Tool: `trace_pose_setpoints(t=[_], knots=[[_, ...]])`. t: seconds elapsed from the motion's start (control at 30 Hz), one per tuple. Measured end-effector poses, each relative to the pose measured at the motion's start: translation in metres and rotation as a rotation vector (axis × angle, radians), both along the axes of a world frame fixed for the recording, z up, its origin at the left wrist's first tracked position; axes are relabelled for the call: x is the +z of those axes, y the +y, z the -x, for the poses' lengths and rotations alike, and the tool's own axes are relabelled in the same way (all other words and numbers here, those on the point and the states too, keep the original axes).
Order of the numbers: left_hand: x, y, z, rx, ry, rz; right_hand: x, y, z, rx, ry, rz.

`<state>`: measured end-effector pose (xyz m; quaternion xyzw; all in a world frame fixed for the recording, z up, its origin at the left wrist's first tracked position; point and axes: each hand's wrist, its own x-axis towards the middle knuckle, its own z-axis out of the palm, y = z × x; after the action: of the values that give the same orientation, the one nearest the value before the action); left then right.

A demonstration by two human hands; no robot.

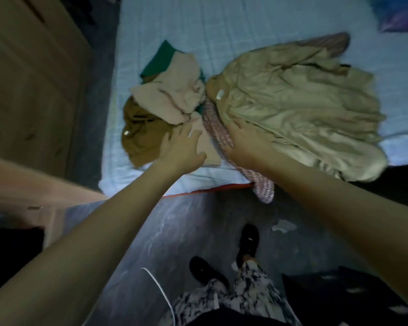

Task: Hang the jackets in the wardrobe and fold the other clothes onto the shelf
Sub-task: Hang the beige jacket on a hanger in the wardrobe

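Here, left hand fingers spread, right hand gripping khaki jacket.

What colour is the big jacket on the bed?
The big jacket is light khaki-beige, seen in the head view.

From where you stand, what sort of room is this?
Most likely a bedroom: a bed with a pale blue quilted cover holds a pile of clothes and a beige jacket, and a wooden wardrobe door stands beside it.

Head view — looks steeply down, close over the bed edge
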<state>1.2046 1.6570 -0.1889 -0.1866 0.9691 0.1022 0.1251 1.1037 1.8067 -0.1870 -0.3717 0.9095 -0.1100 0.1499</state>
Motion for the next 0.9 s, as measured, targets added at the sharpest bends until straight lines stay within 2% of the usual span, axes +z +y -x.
trace_pose_setpoints(t=[0.17,0.4,0.8,0.9], knots=[[-0.007,0.047,0.075,-0.098,-0.029,-0.022,0.005,0.062,0.067,-0.12,0.001,-0.032],[-0.021,0.067,0.148,-0.033,-0.145,-0.081,0.006,0.093,0.154,-0.097,-0.009,0.001],[-0.05,0.018,0.224,0.177,-0.315,-0.17,-0.009,0.028,0.253,0.007,-0.085,-0.026],[-0.064,-0.007,0.253,0.212,-0.306,-0.203,-0.02,0.004,0.285,0.015,-0.09,-0.071]])
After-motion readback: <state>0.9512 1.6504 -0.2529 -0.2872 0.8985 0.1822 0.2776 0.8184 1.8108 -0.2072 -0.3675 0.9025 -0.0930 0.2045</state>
